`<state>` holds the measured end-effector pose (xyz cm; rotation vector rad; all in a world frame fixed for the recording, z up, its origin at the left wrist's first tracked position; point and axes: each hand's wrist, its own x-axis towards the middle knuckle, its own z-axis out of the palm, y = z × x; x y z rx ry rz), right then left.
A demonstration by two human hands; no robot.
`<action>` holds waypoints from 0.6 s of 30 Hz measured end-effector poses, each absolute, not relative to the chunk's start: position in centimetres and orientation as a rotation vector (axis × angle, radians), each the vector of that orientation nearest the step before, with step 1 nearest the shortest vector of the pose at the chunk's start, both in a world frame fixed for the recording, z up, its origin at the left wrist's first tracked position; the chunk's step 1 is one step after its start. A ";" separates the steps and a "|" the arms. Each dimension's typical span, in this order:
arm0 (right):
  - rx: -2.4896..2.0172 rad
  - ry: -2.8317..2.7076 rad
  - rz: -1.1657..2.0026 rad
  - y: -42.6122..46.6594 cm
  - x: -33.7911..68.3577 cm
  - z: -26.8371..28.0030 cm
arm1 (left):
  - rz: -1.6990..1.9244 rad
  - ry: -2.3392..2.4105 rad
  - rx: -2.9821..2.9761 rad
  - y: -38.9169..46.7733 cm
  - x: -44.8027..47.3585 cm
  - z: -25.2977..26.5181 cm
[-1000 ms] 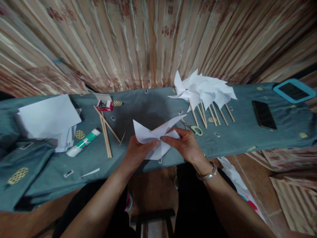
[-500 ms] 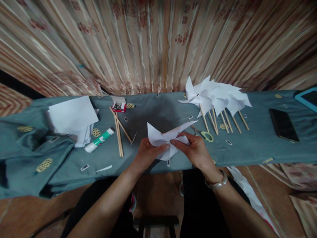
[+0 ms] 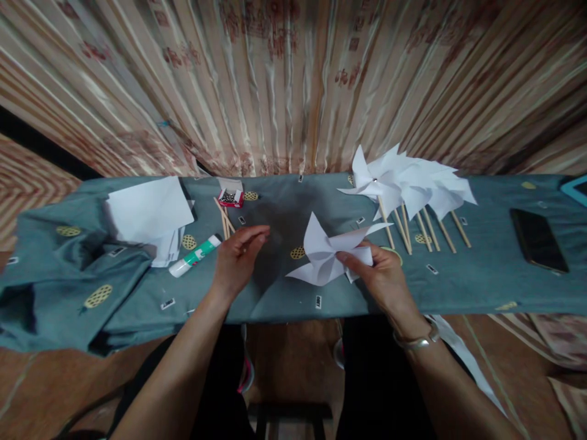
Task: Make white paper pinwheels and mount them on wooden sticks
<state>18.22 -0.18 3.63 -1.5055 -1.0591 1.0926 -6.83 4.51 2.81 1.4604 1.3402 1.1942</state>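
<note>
In the head view, the white paper pinwheel (image 3: pixel 324 253) sits to the left of the right grip (image 3: pixel 380 269), which is clamped on it, thumb laid over the front near the centre, fingers tucked behind the right-hand folds. Most of the paper juts out leftward from that pinch, over the cloth-covered desk (image 3: pixel 279 296), in the gap between the two hands. And the left grip (image 3: pixel 238 260)? Well apart from the paper, thumb and fingertips curled close together, near the glue stick (image 3: pixel 195 255); whether anything small is pinched there, I cannot tell. Now the pinwheel itself: plain white, blades curling in towards the middle, one sharp tip standing up, another long point reaching left, a third slanting off to the right above the knuckles, soft grey shadow in the folds. And here's the change! Half a second ago both grips were on the paper, thumbs nearly meeting at its centre; now the left has come off and swung out leftward, covering the lower ends of the wooden sticks (image 3: pixel 224 221). The pinwheel's left point, hidden then, is in full sight, and the right alone carries the paper.
</note>
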 end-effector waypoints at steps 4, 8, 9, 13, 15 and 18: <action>-1.479 -1.023 1.121 -0.2 18.3 3.5 | 1.102 1.603 1.949 5.8 -10.4 2.0; -1.472 -1.024 1.108 -0.2 18.2 3.6 | 0.984 1.690 2.160 6.1 -11.8 1.0; -1.469 -1.029 1.102 -0.2 18.1 3.6 | 0.944 1.688 2.197 6.0 -11.9 0.9; -1.458 -1.073 1.103 -0.2 18.0 3.8 | 0.765 1.674 2.285 5.7 -11.6 0.7; -1.466 -1.102 1.096 -0.2 17.9 3.8 | 0.706 1.672 2.291 5.6 -11.4 0.6; -1.484 -1.121 1.093 -0.2 17.9 3.8 | 0.671 1.671 2.269 5.6 -11.3 0.6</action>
